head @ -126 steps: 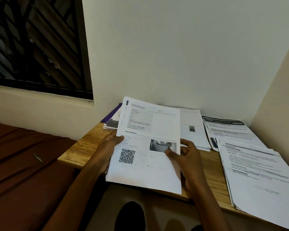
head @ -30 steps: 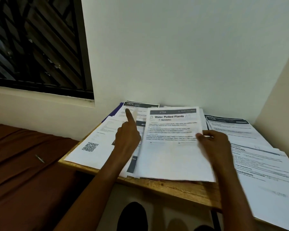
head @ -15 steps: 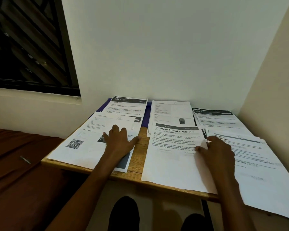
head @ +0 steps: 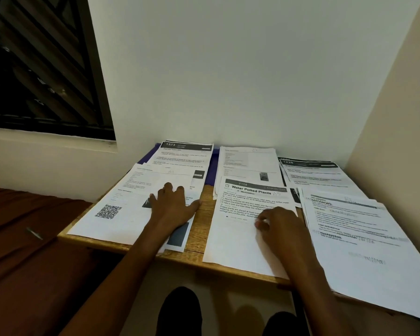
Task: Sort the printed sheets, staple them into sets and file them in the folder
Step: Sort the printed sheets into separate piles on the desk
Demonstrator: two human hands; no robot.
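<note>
Sheets cover wooden table point(head: 196, 229). Left hand point(head: 172, 207) flat, fingers spread, on QR-code sheet point(head: 121, 207). Right hand point(head: 280, 224) curled on Water Potted Plants sheet point(head: 238, 236); grip unclear. Purple folder point(head: 210, 163) under rear stacks.

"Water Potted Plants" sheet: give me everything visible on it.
The white printed paper sheet headed "Water Potted Plants" lies flat, face up, on the light wooden table, its near edge overhanging the table's front. A dark banner along the top reads 2758, with the bold title, "Workstation" and numbered text lines below; the lower half is blank. The right hand rests on its right side, fingers curled. Its top overlaps another white sheet behind.
</note>
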